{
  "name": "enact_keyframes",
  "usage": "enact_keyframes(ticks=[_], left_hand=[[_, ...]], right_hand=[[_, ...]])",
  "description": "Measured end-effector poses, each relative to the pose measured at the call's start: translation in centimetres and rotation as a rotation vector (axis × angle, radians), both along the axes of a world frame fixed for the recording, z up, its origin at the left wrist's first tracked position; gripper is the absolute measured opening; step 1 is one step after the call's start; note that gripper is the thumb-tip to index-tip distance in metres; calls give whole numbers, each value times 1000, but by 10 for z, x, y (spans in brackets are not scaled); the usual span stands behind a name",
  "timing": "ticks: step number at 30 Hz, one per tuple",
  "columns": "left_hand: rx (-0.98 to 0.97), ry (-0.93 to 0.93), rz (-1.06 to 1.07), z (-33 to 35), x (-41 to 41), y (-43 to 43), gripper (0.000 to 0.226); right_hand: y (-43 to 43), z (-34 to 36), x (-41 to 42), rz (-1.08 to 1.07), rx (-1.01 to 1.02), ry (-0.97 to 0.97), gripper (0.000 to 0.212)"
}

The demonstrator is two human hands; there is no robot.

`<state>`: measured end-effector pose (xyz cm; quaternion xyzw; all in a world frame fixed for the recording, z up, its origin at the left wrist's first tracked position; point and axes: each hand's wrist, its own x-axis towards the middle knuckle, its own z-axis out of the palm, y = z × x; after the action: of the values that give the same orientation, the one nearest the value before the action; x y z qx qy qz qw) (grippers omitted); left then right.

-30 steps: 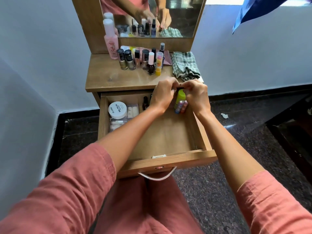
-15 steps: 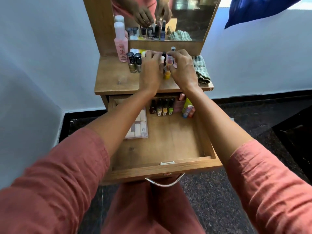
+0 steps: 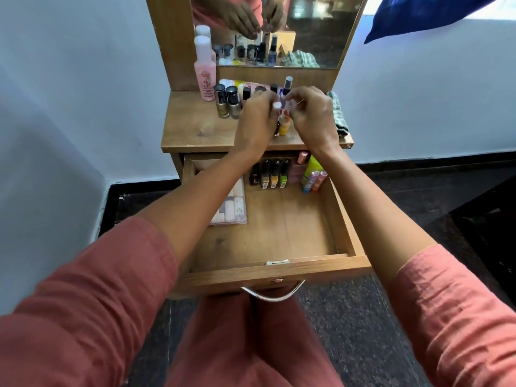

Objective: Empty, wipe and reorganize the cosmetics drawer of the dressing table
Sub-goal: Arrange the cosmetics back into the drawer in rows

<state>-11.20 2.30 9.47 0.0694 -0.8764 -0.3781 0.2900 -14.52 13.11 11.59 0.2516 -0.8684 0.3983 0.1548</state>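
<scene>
The wooden drawer [image 3: 275, 270] is pulled open below the dressing table top [image 3: 195, 129]. At its back stand a row of nail polishes [image 3: 272, 175], a green tube [image 3: 312, 167] and lip balms [image 3: 315, 182]; a clear box of pads [image 3: 233, 208] lies at the left. Both hands are up on the table top among the bottles. My left hand [image 3: 255, 122] curls round a white-capped small bottle [image 3: 277, 105]. My right hand [image 3: 314, 118] pinches a pink-topped small bottle [image 3: 289, 104]. An orange bottle [image 3: 284, 128] stands between them.
A tall pink bottle [image 3: 206, 76], two black-capped polishes [image 3: 228, 103] and a spray bottle [image 3: 287, 84] stand at the back of the top below the mirror [image 3: 307, 29]. A checked cloth [image 3: 340, 114] lies at the right. The drawer's front half is bare wood.
Both hands rose from the drawer's back right corner to the table top and closed on small bottles there. The head camera moved closer.
</scene>
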Motion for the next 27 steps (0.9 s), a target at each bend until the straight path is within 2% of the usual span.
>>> enact_keyframes(ticks=[12,19,27], left_hand=[[34,-60,-115,-10,38,40,14],[33,-224,-117,-41,34,53,9],[8,-332,-115,-60,25,56,17]], right_hand=[[47,-21,30,-25,80,-44,21],[61,-54,33,-42,172,-185,22],[65,-76,30,-57,350,-166,19]])
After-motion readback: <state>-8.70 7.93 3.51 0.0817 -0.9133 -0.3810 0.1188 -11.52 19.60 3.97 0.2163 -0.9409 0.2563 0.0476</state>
